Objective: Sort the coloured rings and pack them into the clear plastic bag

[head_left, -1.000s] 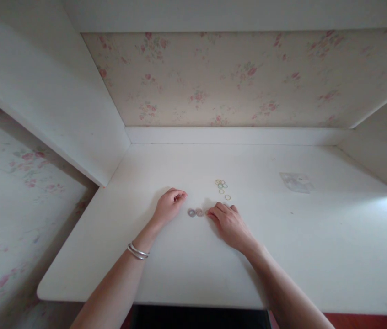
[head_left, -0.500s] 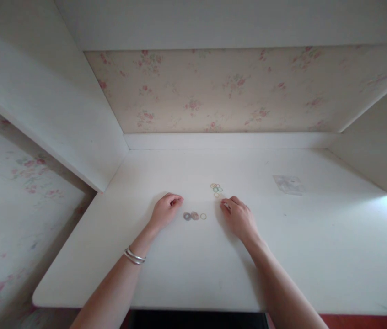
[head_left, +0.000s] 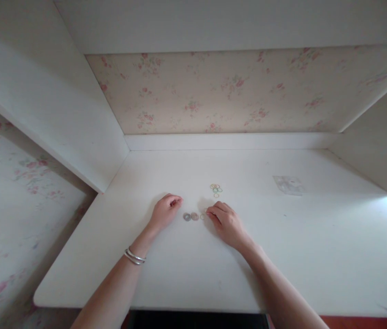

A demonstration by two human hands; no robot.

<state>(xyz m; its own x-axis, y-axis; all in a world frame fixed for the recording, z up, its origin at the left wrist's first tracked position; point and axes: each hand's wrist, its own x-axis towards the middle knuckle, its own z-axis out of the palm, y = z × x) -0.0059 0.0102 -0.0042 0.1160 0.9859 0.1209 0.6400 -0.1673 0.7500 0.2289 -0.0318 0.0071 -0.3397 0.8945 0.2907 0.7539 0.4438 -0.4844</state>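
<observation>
My left hand [head_left: 165, 212] rests on the white tabletop with its fingers curled in, and nothing shows between them. Just right of it lie a grey bundle of thin rings [head_left: 187, 217], a pinkish bundle [head_left: 195, 216] and a single yellowish ring [head_left: 202, 217]. My right hand [head_left: 226, 223] is closed in a pinch beside that single ring. A faint thin ring [head_left: 205, 210] shows at its fingertips, partly hidden. Farther back lies a loose cluster of yellow, orange and green rings [head_left: 216, 188], with one separate yellow ring [head_left: 216, 195] in front of it.
A clear plastic bag [head_left: 288, 185] lies flat at the back right of the white table [head_left: 180, 269]. White panels stand at the left and right, with a low ledge [head_left: 231, 141] along the back. The table's front edge runs below my forearms.
My right hand has moved left and slightly toward me, from beside the loose cluster to the single ring near the bundles. My left hand has stayed in place.
</observation>
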